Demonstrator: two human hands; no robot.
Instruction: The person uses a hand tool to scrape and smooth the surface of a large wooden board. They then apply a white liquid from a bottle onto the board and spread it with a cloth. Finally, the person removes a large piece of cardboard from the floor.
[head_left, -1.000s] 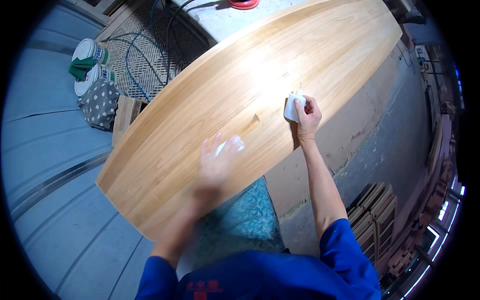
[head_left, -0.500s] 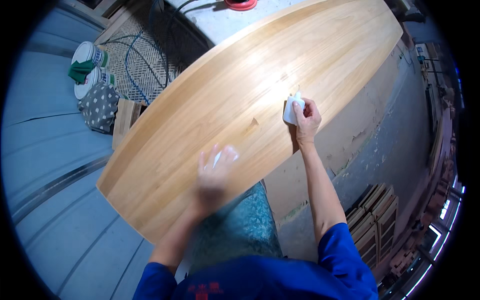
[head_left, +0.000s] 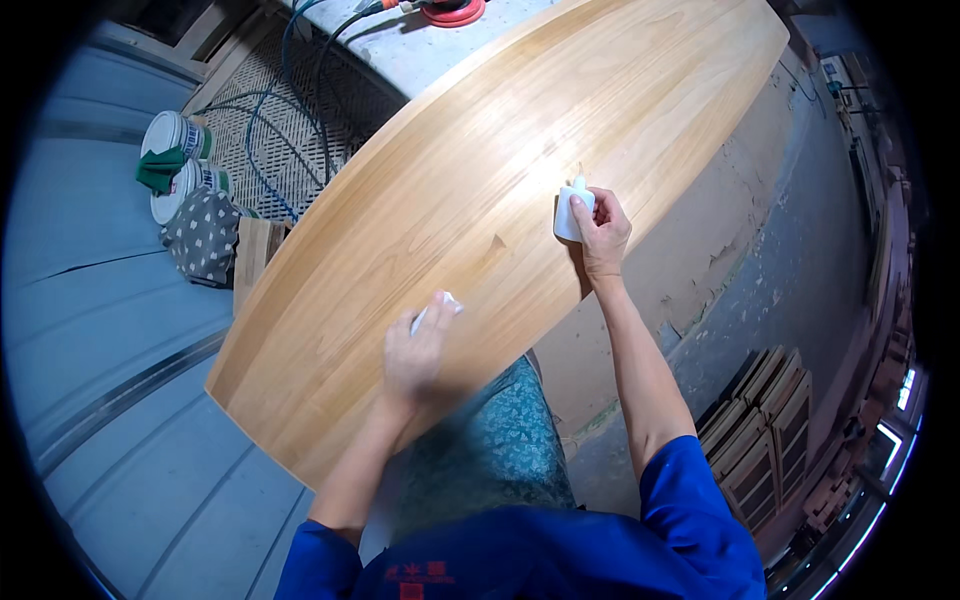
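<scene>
A long pale wooden board [head_left: 340, 280] with curved edges crosses the view diagonally, grain running lengthwise. My right hand [head_left: 600, 230] grips a small white squeeze bottle [head_left: 568, 215] with a narrow spout, held over the board's right middle beside a bright patch of reflected light. My left hand [head_left: 415, 350], slightly blurred, is closed over a white wad [head_left: 448, 300], perhaps cloth, on the lower left part of the board. A small darker wedge mark [head_left: 495, 243] in the wood lies between my hands.
A red sander [head_left: 450, 14] with hoses lies on a grey bench [head_left: 400, 55]. White buckets [head_left: 175, 135] with green cloth stand left, beside a spotted cloth [head_left: 200, 240] and wooden blocks [head_left: 258, 250]. A teal padded support [head_left: 500, 430] is under the board; stacked wooden frames [head_left: 760, 420] are at lower right.
The view has shifted slightly. My right hand still grips the bottle, now a little farther left in view. My left hand stays in motion over the lower left of the board with the wad.
</scene>
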